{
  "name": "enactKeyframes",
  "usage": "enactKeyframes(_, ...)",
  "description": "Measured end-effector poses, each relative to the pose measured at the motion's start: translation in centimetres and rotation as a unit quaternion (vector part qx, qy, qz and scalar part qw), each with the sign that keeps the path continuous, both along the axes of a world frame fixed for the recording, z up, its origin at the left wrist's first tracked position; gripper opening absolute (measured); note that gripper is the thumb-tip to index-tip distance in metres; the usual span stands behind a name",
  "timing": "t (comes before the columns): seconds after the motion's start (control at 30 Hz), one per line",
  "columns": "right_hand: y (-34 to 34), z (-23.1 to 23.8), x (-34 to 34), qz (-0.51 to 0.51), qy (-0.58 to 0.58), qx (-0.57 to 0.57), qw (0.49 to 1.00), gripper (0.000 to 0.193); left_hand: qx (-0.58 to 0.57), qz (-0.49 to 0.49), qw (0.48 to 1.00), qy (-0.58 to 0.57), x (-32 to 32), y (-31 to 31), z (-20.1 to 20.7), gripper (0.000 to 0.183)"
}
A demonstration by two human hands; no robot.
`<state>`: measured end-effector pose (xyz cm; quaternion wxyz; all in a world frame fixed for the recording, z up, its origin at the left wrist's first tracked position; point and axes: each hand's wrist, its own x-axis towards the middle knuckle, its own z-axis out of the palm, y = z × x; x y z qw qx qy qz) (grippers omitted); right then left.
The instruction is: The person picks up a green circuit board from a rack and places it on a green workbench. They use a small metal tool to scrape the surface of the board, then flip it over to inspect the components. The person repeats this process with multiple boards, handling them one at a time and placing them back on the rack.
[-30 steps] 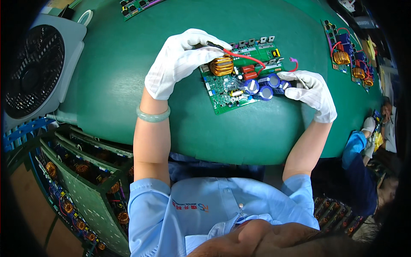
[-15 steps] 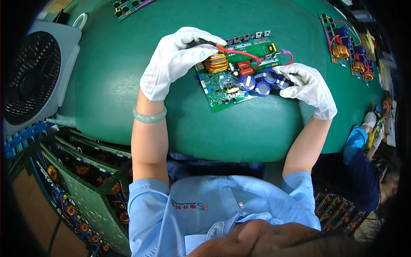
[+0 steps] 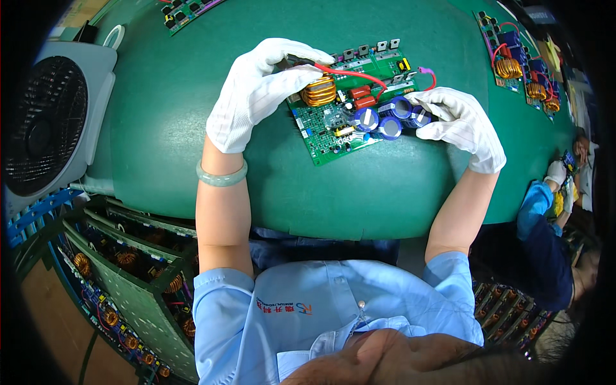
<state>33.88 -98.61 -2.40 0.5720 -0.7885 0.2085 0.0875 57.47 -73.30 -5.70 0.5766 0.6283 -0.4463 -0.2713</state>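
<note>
A green circuit board (image 3: 327, 141) lies on the green table in front of me, with a copper-wound coil (image 3: 319, 92), two red parts (image 3: 362, 96) and a cluster of blue capacitors (image 3: 389, 128). My gloved left hand (image 3: 256, 90) is closed at the board's far left corner, thumb beside the coil. Between its thumb and fingers runs a red wire (image 3: 353, 74) with a black end, which arcs over the board. My gloved right hand (image 3: 459, 122) has finger and thumb curled around the rightmost capacitor (image 3: 419, 117). Their fingertips are partly hidden.
A grey fan (image 3: 51, 122) stands at the left. More boards (image 3: 508, 68) lie at the far right, another (image 3: 186, 13) at the far left. Racks (image 3: 128, 276) hold boards below the table's left edge. A co-worker's gloved hand (image 3: 557, 172) shows at the right.
The whole view has shifted slightly. Both hands stay at the same parts of the board, with only a slight movement of the right fingers at the capacitor.
</note>
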Motion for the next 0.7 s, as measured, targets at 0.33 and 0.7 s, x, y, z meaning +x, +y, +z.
enactKeyframes(0.33,-0.3,-0.4,-0.1,0.007,-0.020,0.035,0.999,0.055,-0.065,0.015,0.923,-0.379,-1.2,-0.9,0.4,0.029)
enactKeyframes(0.7,-0.3,-0.5,0.0,-0.006,-0.016,0.030,0.999,0.055,0.002,-0.018,0.931,-0.365,-2.2,-1.3,0.5,0.047)
